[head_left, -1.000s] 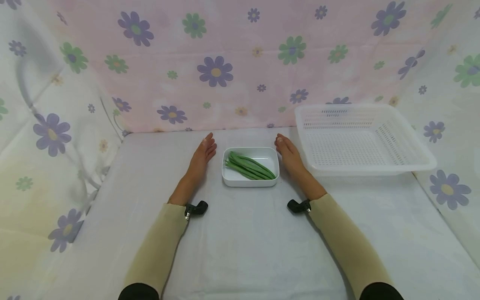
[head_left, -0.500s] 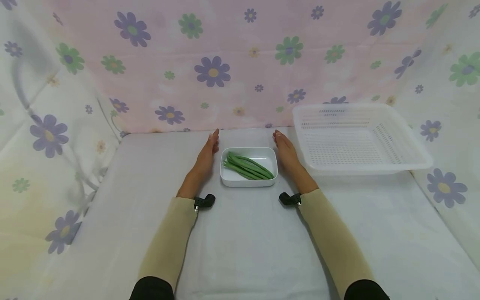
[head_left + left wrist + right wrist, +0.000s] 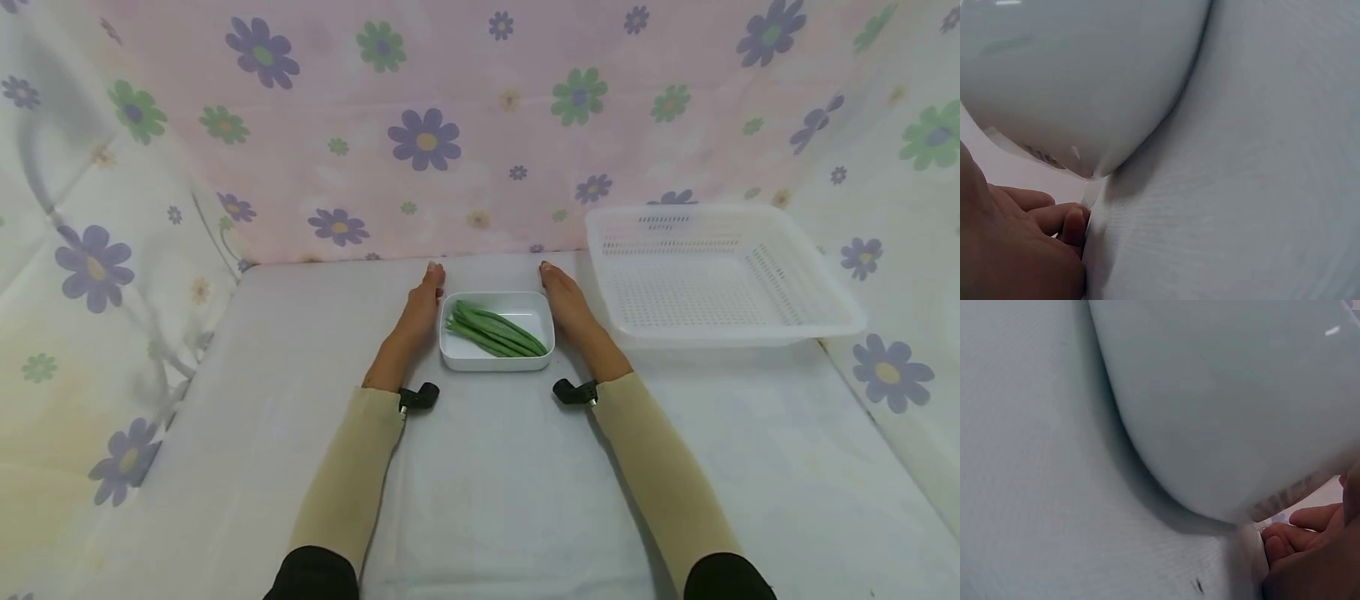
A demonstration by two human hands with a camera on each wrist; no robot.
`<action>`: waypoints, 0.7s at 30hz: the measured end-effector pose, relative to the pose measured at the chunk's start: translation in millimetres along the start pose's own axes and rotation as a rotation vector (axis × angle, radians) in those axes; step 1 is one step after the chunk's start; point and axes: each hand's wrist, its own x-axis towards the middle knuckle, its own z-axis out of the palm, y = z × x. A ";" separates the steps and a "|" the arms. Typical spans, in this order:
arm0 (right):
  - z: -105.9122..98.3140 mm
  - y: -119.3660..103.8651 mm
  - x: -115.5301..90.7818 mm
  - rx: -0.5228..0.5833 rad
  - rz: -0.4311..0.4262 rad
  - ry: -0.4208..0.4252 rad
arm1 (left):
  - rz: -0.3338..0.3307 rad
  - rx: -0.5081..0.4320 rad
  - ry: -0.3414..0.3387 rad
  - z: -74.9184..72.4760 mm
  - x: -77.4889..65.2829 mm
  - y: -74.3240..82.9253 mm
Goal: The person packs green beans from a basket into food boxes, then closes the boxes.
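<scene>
A small white rectangular dish [image 3: 497, 365] stands on the table, with several green beans [image 3: 498, 331] lying in it. My left hand [image 3: 417, 318] is upright on its side along the dish's left end. Along the right end stands my right hand [image 3: 573, 312], palm turned inward. Both hands are very close to the dish; whether they touch it is hard to tell. In the left wrist view, the dish's glossy wall [image 3: 1091, 81] rises beside the hand [image 3: 1016, 244], whose fingers bend slightly. The right wrist view shows the dish wall [image 3: 1229, 419] and slightly bent fingers [image 3: 1310, 519].
A large white perforated plastic basket [image 3: 742, 340] sits at the back right, just beyond my right hand. White cloth [image 3: 495, 492] covers the table. Flowered fabric [image 3: 472, 92] hangs behind and at both sides.
Both hands have moved inward towards the dish, the left hand to the right and the right hand slightly to the left. Dish, beans and basket stay in place.
</scene>
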 end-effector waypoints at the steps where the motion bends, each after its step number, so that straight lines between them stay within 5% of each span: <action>1: 0.1 -0.4 0.3 0.018 0.007 -0.003 | 0.006 -0.018 0.003 -0.2 -0.6 0.8; 13: 1.9 -11.6 -0.2 0.304 0.111 0.039 | 0.034 -0.132 0.018 -0.7 -2.1 3.4; 21: 2.8 -21.1 -10.2 0.429 0.025 -0.005 | 0.134 -0.201 0.117 3.7 -7.2 10.2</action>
